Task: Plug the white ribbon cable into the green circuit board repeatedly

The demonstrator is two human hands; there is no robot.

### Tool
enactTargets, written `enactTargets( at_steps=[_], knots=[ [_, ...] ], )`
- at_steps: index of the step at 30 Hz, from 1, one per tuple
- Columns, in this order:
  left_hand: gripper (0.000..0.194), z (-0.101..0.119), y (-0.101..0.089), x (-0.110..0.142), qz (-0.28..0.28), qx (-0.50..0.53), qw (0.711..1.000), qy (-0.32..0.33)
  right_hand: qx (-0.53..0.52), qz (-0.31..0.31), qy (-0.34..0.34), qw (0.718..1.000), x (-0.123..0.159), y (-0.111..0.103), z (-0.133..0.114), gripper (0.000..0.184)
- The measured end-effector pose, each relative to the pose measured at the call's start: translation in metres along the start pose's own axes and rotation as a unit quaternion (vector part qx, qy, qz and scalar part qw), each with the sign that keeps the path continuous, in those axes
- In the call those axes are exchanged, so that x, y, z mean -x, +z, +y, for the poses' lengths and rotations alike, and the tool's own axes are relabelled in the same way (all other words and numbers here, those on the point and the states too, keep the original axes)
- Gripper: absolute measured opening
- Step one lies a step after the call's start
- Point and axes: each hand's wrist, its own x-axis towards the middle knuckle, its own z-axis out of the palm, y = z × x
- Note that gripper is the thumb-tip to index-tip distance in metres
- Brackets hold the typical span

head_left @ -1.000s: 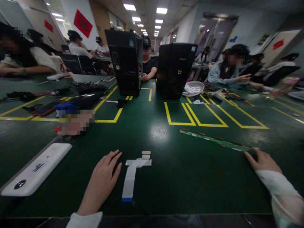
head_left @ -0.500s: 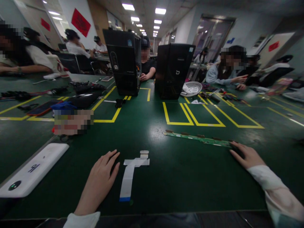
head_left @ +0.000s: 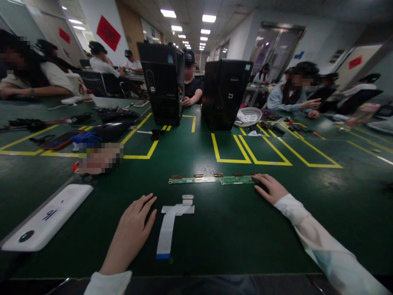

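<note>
My left hand (head_left: pixel 133 231) lies flat on the green table (head_left: pixel 233 229), fingers stretched out, just left of a white flat ribbon cable (head_left: pixel 170 230) with a blue tip. My right hand (head_left: pixel 270 187) rests with its fingers on the right end of a long thin green circuit board strip (head_left: pixel 211 179), which lies level across the table just beyond the cable. Whether the fingers grip the strip or only press on it is unclear.
A white flat device (head_left: pixel 46 218) lies at the left front. Two black computer towers (head_left: pixel 162 82) (head_left: pixel 225 92) stand behind, with yellow floor-tape boxes (head_left: pixel 248 149) between. A white basket (head_left: pixel 248 115), tools and cables lie further back. Several people sit around the tables.
My right hand has slid the green strip leftward from the right side to the table's middle, above the cable. My left hand has stayed put.
</note>
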Motion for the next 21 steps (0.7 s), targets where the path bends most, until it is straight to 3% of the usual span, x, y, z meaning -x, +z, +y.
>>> enactTargets(
  at_steps=[6,11,16,21],
  knots=[
    [0.050,0.001,0.001,0.000,0.013,0.008,1.000,0.001,-0.005,0.009,-0.070,0.997,-0.023,0.023,-0.054,0.043],
    [0.049,0.001,0.002,0.000,0.016,0.004,1.000,0.000,0.007,0.033,-0.079,0.996,-0.029,0.039,-0.098,0.046],
    [0.049,0.000,0.003,0.000,0.016,0.001,1.000,0.010,0.011,0.016,-0.075,0.997,-0.034,0.044,-0.132,0.047],
    [0.049,0.000,0.002,0.001,0.022,0.006,1.000,0.010,0.034,0.038,-0.076,0.996,-0.039,0.039,-0.151,0.045]
  ],
)
